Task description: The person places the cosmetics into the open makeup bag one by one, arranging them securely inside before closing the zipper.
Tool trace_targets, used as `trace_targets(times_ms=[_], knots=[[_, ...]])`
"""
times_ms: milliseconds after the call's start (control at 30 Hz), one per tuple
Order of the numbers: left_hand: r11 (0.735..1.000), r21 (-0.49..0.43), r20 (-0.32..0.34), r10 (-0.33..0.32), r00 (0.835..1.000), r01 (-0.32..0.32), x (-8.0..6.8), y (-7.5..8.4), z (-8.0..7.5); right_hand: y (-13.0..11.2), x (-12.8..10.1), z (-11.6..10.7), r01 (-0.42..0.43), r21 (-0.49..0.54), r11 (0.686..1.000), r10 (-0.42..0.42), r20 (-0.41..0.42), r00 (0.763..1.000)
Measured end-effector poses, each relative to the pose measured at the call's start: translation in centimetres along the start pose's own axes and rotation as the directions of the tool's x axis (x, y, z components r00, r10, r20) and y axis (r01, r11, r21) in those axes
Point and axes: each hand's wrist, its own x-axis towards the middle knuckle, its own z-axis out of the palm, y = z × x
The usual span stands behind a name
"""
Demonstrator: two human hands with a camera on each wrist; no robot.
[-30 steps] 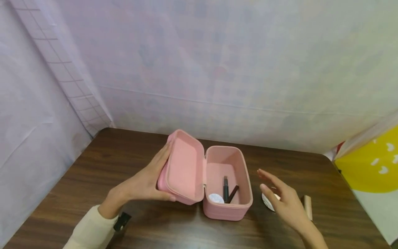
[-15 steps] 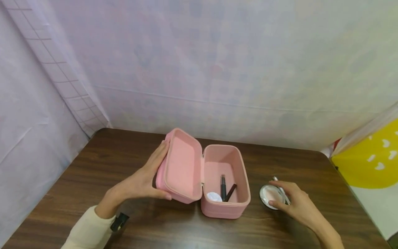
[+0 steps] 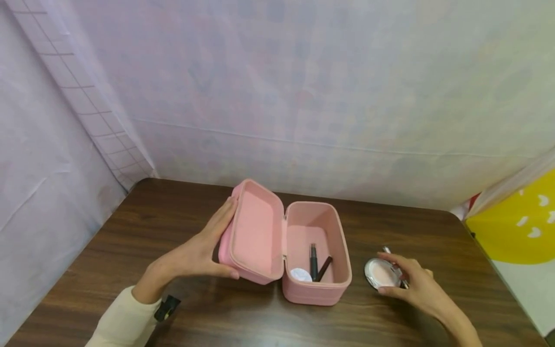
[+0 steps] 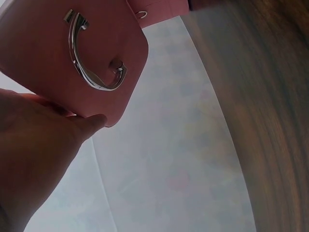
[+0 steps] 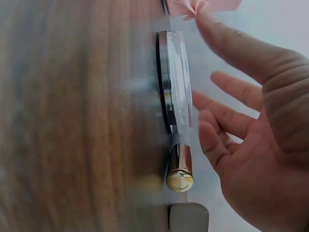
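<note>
Left hand point(image 3: 196, 255) cupped round the outer shell of the pink case's open lid point(image 3: 253, 231), fingers up along its back edge, thumb under the near corner, propping the lid upright. Seen from the left wrist: palm and thumb point(image 4: 58, 133) pressed against the lid's outside, just below a silver metal handle point(image 4: 91, 58) bolted to it.

Right hand point(image 3: 412, 282) laid over the right side of a round silver compact point(image 3: 381, 272) on the worktop point(image 3: 130, 231), fingers point(image 5: 227, 113) loosely spread and only lightly bent; from the right wrist, fingertips close to the compact's clear rim point(image 5: 178, 82), contact hard to confirm, so probably touching rather than gripping. Gold-capped tube point(image 5: 179, 169) lying just beside the compact, partly under the fingers, with a small grey squarish object point(image 5: 188, 217) next to it, too blurred to name.

Pink case body point(image 3: 318, 286) standing just left of the compact, hinged to the lid along its left wall, mouth upward. Inside, near the front: a white round pad or lid point(image 3: 300, 274), a dark upright stick point(image 3: 313, 260) and a slimmer dark pencil point(image 3: 324, 269) leaning beside it.

Cream sleeve point(image 3: 121, 323) on the left forearm, with a black strap clip point(image 3: 166, 308) at the wrist. Pale lilac sheeting point(image 3: 303, 96) behind the worktop, a gridded panel point(image 3: 86, 106) at the left, a yellow patterned surface point(image 3: 516, 226) at the right edge.
</note>
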Motion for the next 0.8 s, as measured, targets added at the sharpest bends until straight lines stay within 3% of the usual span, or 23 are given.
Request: trace_targets(times_ms=[400, 800], knots=[[1.0, -0.002, 0.019, -0.011, 1.0, 0.011, -0.1, 0.1, -0.3, 1.4, -0.4, 0.5, 0.024, -0.015, 1.0, -0.024, 0.02, 1.0], [1.0, 0.007, 0.022, -0.003, 1.0, 0.002, -0.1, -0.1, -0.3, 0.9, -0.5, 0.7, 0.07, -0.059, 0.996, -0.068, 0.04, 0.997]])
